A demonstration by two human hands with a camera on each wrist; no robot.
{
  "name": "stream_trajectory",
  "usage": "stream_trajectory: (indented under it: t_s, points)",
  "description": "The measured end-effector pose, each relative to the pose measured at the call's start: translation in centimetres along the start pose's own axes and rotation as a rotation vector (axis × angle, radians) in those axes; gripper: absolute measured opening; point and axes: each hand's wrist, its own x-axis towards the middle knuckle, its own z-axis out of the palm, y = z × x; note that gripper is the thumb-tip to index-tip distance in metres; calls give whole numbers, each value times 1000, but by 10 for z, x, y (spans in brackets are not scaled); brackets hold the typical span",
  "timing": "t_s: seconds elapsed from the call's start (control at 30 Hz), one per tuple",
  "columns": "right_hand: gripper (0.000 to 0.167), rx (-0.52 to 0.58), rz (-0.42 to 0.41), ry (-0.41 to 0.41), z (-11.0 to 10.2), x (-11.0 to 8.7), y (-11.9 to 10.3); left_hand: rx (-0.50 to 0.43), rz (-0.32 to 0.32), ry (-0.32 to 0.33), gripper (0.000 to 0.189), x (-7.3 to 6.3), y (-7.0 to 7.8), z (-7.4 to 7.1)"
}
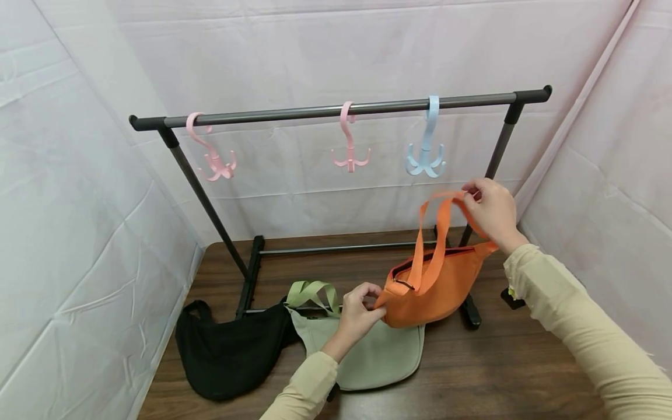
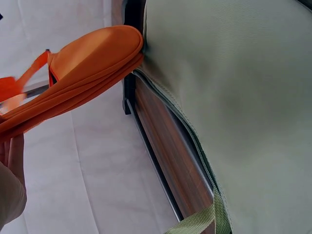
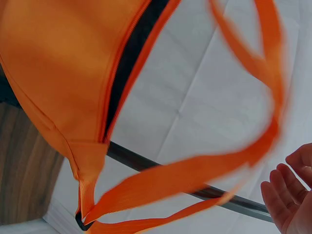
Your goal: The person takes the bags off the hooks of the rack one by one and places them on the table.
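In the head view an orange waist bag (image 1: 446, 283) with a dark zip opening hangs over the sage-green bag (image 1: 385, 356). My left hand (image 1: 362, 309) pinches its left end; the left wrist view shows that hand (image 2: 12, 180) partly, at the bag's edge. My right hand (image 1: 490, 207) is at the top of the raised orange strap (image 1: 443, 221). In the right wrist view its fingers are loosely bent, the thumb apart from them, right beside the blurred strap (image 3: 273, 122). A black buckle (image 3: 83, 222) joins the strap to the bag's end.
A metal rack's bar (image 1: 262, 115) carries two pink hooks, one left (image 1: 212, 157) and one middle (image 1: 349, 146), plus a blue hook (image 1: 427, 146). A black bag (image 1: 231, 350) lies on the wooden surface (image 1: 472, 373) at left. White fabric (image 1: 294, 58) surrounds the rack.
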Motion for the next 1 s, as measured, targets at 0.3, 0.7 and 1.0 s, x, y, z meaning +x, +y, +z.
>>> stream_trajectory:
  t_s: [0.3,0.7,1.0]
  points:
    - [18,46,90,-62,5,-33,19,7,-1,15,15,0,-3,1]
    - [34,342,510,-29,18,-105,104,24,10,35,15,-1,-5,0]
    - [52,1144,706,-204,67,-152,158,19,2,47,14,0,-7,1]
